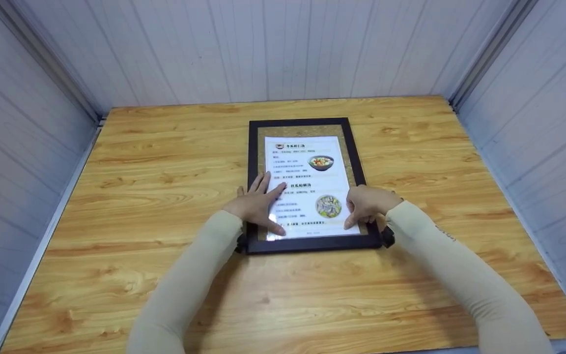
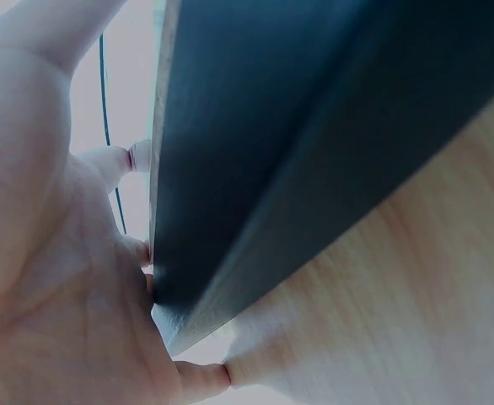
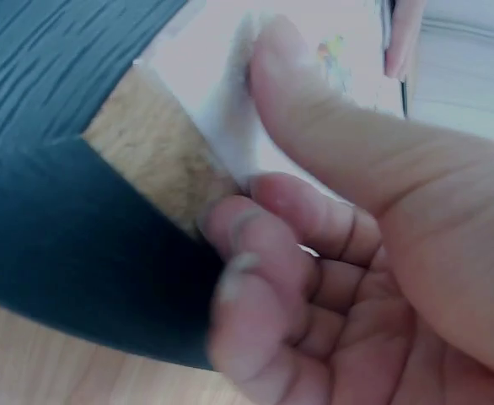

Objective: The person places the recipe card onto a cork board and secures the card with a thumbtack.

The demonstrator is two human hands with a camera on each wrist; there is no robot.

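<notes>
1. The wooden surface [image 1: 165,162] takes up pretty much the whole head view, boxed in by pale panelled walls [image 1: 263,49] on three sides.

2. The black picture frame [image 1: 252,162] lies flat near the middle of the surface, straight ahead of the person. Its long axis runs away from them, so the short bottom edge is the side nearest the body. Both hands sit on the lower half, on opposite sides, so neither arm is really nearer than the other.

3. The frame is the only container here. Inside it there's a brownish mat border and a white printed menu sheet [image 1: 307,147] with two food photos. The sheet looks to lie a bit skewed inside the border, but it's hard to be sure.

4. The left hand [image 1: 258,204] is flat and spread, fingers straight, pressing on the left part of the sheet with the palm over the frame's left rail. The left wrist view shows that dark rail right against the palm.

5. The right hand [image 1: 369,204] is curled. In the right wrist view the thumb [image 3: 314,93] pushes down on the sheet's corner by the mat border while the other fingers fold in over the frame's edge. Whether it actually pinches the paper or just presses it, can't tell.
</notes>
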